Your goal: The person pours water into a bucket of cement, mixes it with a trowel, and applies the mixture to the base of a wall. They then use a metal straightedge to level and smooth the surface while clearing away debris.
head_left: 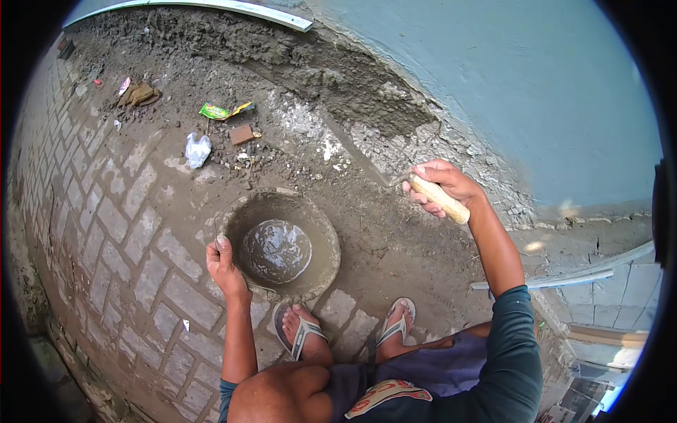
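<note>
Wood forms the handle (pixel 443 199) that is gripped in the closed right hand (pixel 446 180), held at the foot of the blue wall (pixel 536 84) on the right. A pan (pixel 321 236) of wet grey mortar (pixel 276 250) is set on the paving (pixel 120 233) just beyond the feet, and its near-left rim is clasped by the left hand (pixel 224 266). Print on the green wrapper (pixel 224 111), farther off, is too small to be read.

Muddy brick paving (pixel 106 233); pale blue wall (pixel 529 84); daylight
</note>
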A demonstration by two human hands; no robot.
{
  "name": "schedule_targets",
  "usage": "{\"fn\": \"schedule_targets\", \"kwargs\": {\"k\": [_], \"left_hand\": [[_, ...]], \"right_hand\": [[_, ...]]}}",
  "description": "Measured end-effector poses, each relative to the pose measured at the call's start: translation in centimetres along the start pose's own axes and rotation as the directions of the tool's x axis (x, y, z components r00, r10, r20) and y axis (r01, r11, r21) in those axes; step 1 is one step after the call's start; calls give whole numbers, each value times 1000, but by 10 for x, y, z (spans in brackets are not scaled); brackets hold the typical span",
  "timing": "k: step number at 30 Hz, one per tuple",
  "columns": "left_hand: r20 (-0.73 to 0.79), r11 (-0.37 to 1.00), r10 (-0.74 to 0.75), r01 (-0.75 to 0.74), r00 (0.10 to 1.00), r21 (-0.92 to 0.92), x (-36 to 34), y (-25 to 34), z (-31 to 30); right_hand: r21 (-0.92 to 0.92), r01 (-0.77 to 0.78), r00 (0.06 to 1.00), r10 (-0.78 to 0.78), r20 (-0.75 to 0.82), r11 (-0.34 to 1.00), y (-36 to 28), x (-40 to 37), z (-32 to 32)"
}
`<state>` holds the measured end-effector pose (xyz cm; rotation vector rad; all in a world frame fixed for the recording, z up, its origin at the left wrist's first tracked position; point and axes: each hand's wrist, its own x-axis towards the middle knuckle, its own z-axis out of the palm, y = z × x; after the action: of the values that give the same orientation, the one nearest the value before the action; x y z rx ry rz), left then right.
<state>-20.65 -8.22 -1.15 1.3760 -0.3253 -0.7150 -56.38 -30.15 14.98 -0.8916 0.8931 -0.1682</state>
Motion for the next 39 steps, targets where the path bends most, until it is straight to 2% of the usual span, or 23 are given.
{"fn": "schedule_targets", "kwargs": {"k": [3,4,5,7,8,10,11,12,13,16,18,19,21,22,24,28,30,31,33,35,37,38,39], "left_hand": [[13,1000,22,-21,1000,-5,4,-5,1],[11,1000,21,-21,1000,-14,5,-4,2],[16,1000,23,-23,1000,-17,4,-2,3],[16,1000,5,-5,1000,-6,0,-1,4],[31,1000,10,-10,999,-10,0,1,7],[62,1000,11,-10,998,-9,0,1,13],[70,1000,31,-31,997,-3,-1,2,18],[95,999,38,-39,995,14,-4,9,25],[123,999,33,-30,992,-30,-5,9,31],[178,996,62,-71,982,45,-7,4,40],[182,990,50,-72,982,120,-14,8,47],[197,985,64,-93,978,143,-15,7,48],[221,979,75,-115,972,170,-14,7,47],[215,991,54,-78,975,108,-13,7,44],[212,998,20,-31,977,50,-15,7,39],[225,996,74,-81,971,21,-15,1,26],[212,993,112,-119,971,22,-18,-4,22],[188,993,103,-111,977,31,-20,-3,20],[168,994,104,-109,980,22,-20,0,20],[145,998,37,-30,989,-48,-20,4,18],[133,996,81,-86,988,38,-17,5,12],[130,998,59,-58,990,-14,-12,2,7],[118,998,33,-25,992,-62,-9,-2,3]], "right_hand": [[81,223,954,-200,-223,971,-8,-3,-30],[67,282,945,-264,-194,957,-12,-18,-28],[15,279,929,-266,-255,960,-14,-36,-24],[-175,269,929,-303,-215,947,-18,-60,-4],[-162,253,934,-284,-218,954,-19,-64,6],[-692,115,961,-257,-104,713,-12,-56,29],[-674,106,971,-222,-89,731,-3,-44,40],[-942,84,947,-321,-25,324,9,-29,52],[-987,37,917,-388,96,-157,21,-12,68],[-902,-1,923,-347,165,-431,58,41,112],[-831,-91,931,-344,126,-549,80,78,135],[-836,-88,931,-343,124,-542,82,88,147],[-903,98,983,-103,154,-418,81,101,160],[-906,97,983,-101,151,-412,74,104,160],[-941,178,983,104,154,-288,55,109,156],[-932,304,951,115,286,-197,83,121,102],[-981,101,918,365,156,165,89,118,83],[-981,105,916,368,159,160,95,112,79],[-742,-97,923,340,183,663,108,89,76],[-763,-59,958,251,138,644,118,82,75],[-810,72,969,151,194,582,117,78,74],[-819,63,978,128,165,571,112,71,73],[-746,53,975,126,181,664,106,64,74]]}}
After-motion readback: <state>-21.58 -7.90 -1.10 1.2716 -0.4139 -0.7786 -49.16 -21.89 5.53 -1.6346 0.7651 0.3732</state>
